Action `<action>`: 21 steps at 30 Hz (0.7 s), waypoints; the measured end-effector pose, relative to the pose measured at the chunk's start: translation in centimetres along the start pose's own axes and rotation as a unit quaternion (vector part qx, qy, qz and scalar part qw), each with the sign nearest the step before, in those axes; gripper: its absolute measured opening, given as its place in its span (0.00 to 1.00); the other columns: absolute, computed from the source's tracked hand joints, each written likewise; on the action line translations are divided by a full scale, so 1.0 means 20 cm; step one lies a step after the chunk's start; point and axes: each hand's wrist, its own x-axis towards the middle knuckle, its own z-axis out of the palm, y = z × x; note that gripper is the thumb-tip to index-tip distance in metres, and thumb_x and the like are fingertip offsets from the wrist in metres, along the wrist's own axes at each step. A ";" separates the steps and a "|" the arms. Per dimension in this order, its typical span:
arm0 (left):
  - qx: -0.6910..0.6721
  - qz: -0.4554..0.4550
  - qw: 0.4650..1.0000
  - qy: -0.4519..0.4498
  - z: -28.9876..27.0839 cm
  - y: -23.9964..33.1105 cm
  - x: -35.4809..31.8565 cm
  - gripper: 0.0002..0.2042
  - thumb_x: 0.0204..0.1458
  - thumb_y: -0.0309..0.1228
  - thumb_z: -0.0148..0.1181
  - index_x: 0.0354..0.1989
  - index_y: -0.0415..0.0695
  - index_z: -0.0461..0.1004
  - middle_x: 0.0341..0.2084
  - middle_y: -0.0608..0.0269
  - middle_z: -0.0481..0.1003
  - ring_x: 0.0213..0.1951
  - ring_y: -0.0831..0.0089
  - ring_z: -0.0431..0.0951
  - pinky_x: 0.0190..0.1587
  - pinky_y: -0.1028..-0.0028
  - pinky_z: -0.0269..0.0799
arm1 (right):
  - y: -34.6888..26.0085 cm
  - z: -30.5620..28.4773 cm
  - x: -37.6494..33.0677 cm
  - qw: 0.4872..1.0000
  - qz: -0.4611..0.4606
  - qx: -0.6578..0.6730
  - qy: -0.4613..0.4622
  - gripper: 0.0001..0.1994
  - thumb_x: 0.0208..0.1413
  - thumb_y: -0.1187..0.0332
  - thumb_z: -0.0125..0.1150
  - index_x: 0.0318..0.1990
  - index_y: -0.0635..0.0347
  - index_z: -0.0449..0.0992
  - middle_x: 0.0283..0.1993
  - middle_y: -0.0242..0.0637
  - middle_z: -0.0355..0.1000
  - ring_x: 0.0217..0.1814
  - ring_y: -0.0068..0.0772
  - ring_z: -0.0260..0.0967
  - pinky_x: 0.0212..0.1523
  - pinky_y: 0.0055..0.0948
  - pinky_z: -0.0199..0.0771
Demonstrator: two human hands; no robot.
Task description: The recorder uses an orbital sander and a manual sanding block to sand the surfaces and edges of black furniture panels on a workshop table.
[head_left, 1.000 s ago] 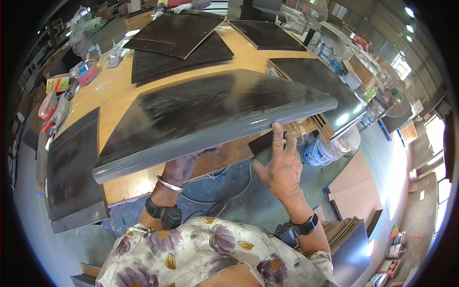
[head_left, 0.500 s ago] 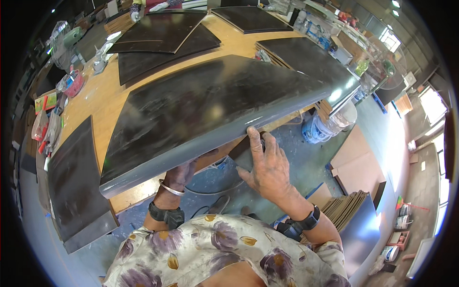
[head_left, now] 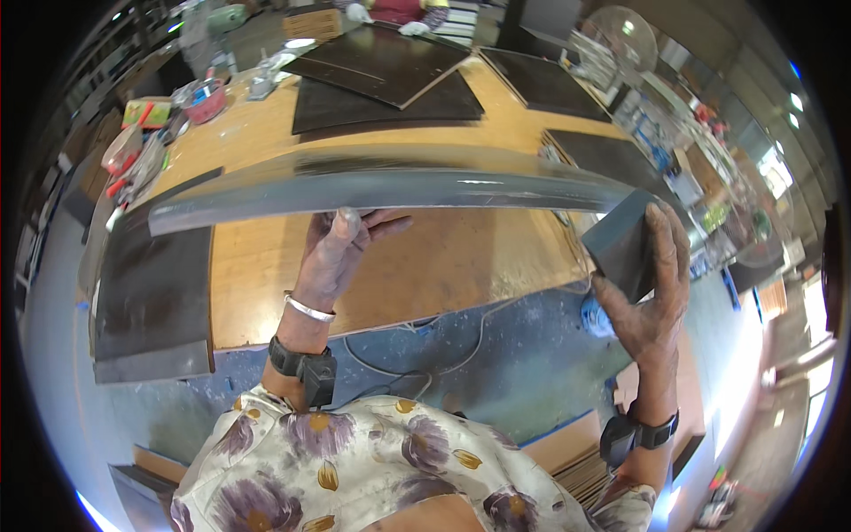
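I hold a large dark grey panel (head_left: 399,188) up edge-on across the middle of the view, above a wooden workbench (head_left: 417,266). My left hand (head_left: 341,253) supports it from below near its middle, fingers spread against the underside. My right hand (head_left: 651,288) is at the panel's right end and grips a dark grey rectangular block (head_left: 625,244) held against that end. Both wrists wear black bands; the left also has a silver bangle.
Several dark panels lie on the bench: one at the left front (head_left: 155,297), two stacked at the back (head_left: 381,75), more at the right (head_left: 545,84). Tools and a red bowl (head_left: 204,97) crowd the far left. Another person's hands (head_left: 381,13) are at the far edge. A cable (head_left: 417,355) trails on the floor.
The panel has tipped from showing its broad face to edge-on and risen. My right hand moved from below its edge out to the right end and now holds a dark block.
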 end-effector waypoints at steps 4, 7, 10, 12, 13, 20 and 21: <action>0.090 0.044 0.993 0.065 0.01 -0.03 0.04 0.31 0.48 0.59 0.49 0.47 0.41 0.67 0.44 0.51 0.72 0.53 0.52 0.68 0.53 0.49 0.63 | 0.20 -0.03 0.12 0.998 -0.014 -0.039 -0.042 0.38 0.30 0.75 0.68 0.58 0.52 0.64 0.60 0.41 0.59 0.61 0.46 0.56 0.60 0.38 0.58; 0.152 0.072 0.982 0.091 0.04 -0.02 0.09 0.36 0.48 0.64 0.43 0.48 0.39 0.66 0.45 0.50 0.72 0.51 0.56 0.70 0.53 0.53 0.65 | 0.36 -0.07 0.17 0.997 -0.041 -0.033 -0.058 0.36 0.31 0.75 0.66 0.57 0.52 0.65 0.60 0.42 0.59 0.61 0.47 0.55 0.60 0.38 0.56; 0.197 0.072 0.972 0.102 0.09 -0.02 0.14 0.40 0.45 0.67 0.40 0.50 0.39 0.65 0.45 0.49 0.72 0.49 0.56 0.72 0.52 0.55 0.67 | 0.51 -0.10 0.23 0.997 -0.065 0.000 -0.048 0.36 0.31 0.75 0.65 0.56 0.53 0.66 0.59 0.44 0.59 0.62 0.48 0.55 0.61 0.39 0.55; 0.216 0.055 0.964 0.145 0.14 -0.03 0.15 0.43 0.42 0.70 0.39 0.51 0.39 0.63 0.44 0.48 0.72 0.48 0.56 0.72 0.50 0.57 0.68 | 0.59 -0.11 0.27 0.996 -0.078 0.021 -0.040 0.35 0.31 0.75 0.64 0.56 0.53 0.66 0.59 0.45 0.59 0.62 0.49 0.55 0.61 0.40 0.55; 0.227 0.064 0.960 0.151 0.15 -0.04 0.15 0.43 0.42 0.70 0.39 0.51 0.39 0.63 0.44 0.48 0.72 0.48 0.56 0.72 0.50 0.57 0.68 | 0.62 -0.10 0.29 0.996 -0.082 0.020 -0.041 0.35 0.31 0.75 0.64 0.56 0.53 0.66 0.59 0.46 0.59 0.62 0.49 0.55 0.61 0.41 0.54; 0.210 0.050 0.966 0.142 0.28 -0.11 0.12 0.47 0.38 0.70 0.46 0.53 0.36 0.59 0.43 0.45 0.72 0.46 0.54 0.74 0.48 0.57 0.71 | 0.44 0.05 0.32 0.969 -0.245 -0.013 -0.015 0.39 0.24 0.69 0.71 0.55 0.48 0.68 0.55 0.43 0.61 0.52 0.46 0.61 0.51 0.42 0.59; 0.177 0.057 0.973 0.136 0.29 -0.13 0.12 0.46 0.37 0.68 0.53 0.51 0.34 0.59 0.41 0.44 0.73 0.45 0.52 0.74 0.46 0.58 0.72 | 0.37 0.09 0.32 0.962 -0.271 0.002 -0.020 0.39 0.24 0.68 0.72 0.54 0.47 0.68 0.54 0.42 0.61 0.50 0.44 0.61 0.50 0.42 0.59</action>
